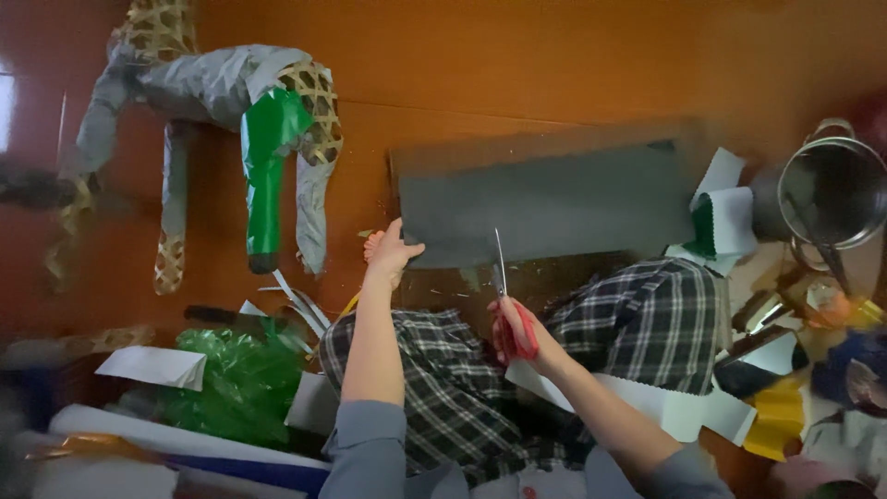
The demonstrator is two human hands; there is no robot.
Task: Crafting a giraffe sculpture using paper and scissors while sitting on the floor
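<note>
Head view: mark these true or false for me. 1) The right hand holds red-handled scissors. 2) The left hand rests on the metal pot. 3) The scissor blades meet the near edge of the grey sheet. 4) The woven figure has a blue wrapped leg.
1) True: the right hand grips the red-handled scissors.
2) False: the left hand holds the near left corner of the grey sheet; the metal pot sits far right, untouched.
3) True: the blades point up into that edge.
4) False: the woven figure has a green wrapped leg; the rest is grey.
</note>
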